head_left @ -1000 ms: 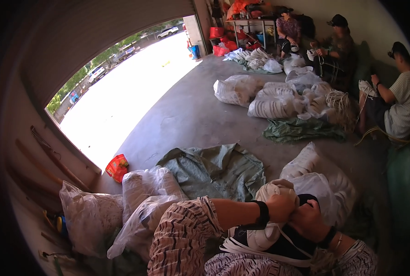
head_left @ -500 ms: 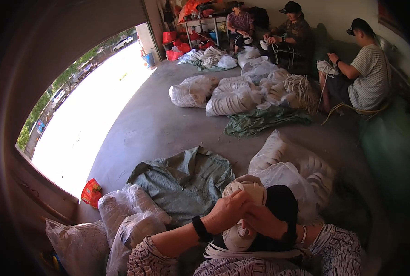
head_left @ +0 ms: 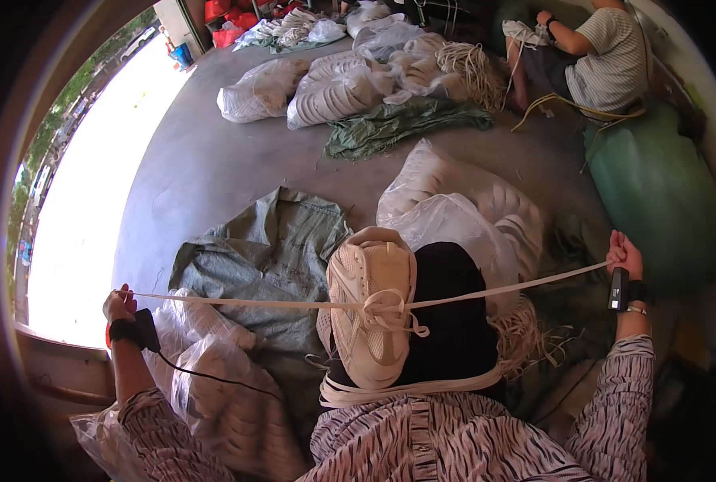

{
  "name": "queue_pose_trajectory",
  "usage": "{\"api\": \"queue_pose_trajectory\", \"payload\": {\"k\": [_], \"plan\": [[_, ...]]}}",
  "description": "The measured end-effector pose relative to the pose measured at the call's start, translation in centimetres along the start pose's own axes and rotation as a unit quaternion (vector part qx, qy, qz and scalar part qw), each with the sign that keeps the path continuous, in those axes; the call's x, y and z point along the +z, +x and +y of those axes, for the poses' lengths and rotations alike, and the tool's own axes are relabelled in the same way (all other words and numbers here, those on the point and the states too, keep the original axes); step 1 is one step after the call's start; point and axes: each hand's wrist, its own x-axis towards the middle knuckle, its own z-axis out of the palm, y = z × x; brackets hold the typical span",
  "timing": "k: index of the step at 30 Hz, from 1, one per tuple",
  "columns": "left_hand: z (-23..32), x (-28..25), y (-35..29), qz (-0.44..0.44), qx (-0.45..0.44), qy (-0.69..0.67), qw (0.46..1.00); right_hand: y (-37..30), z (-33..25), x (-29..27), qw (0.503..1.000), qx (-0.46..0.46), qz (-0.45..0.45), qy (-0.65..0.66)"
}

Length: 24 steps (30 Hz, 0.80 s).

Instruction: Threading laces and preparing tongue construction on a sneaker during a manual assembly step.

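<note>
A cream lace [head_left: 510,287] runs taut across the view, and each of my hands pinches one end of it. My left hand [head_left: 118,307] is closed on its end far out to the left. Out to the right, my right hand [head_left: 626,255] is raised a little higher with its fingers closed on the other end. Between them a beige sneaker [head_left: 358,281] rests on my lap, toe toward me. A looped knot sits on the lace over the sneaker. More laces [head_left: 422,392] lie across my lap, with loose strands [head_left: 526,337] hanging by my right thigh.
Clear bags of pale shoes [head_left: 221,386] stand at my left, and another bag [head_left: 454,189] lies ahead. A crumpled green-grey sack [head_left: 253,257] spreads on the floor. Farther off are more bags [head_left: 338,88], a large green sack [head_left: 655,193] and a seated person [head_left: 607,60].
My hands were together over the sneaker; now they are spread wide apart with the lace pulled straight between them. The view has tilted downward and shifted right.
</note>
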Motion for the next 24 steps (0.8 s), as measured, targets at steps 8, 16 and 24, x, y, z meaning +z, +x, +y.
{"api": "queue_pose_trajectory", "payload": {"k": [8,16,24], "plan": [[2.3,15.6,-28.8,-0.440,-0.023,-0.106,0.891,-18.3,19.3,25.0,0.733,0.052,-0.465,-0.494],[5.0,20.7,-44.5,-0.519,0.656,0.209,0.507,-22.5,24.7,20.7,0.396,-0.206,-0.658,-0.606],[0.4,21.3,-42.0,-0.336,0.748,0.261,0.509,-19.5,22.7,23.2,0.741,-0.123,-0.423,-0.507]]}}
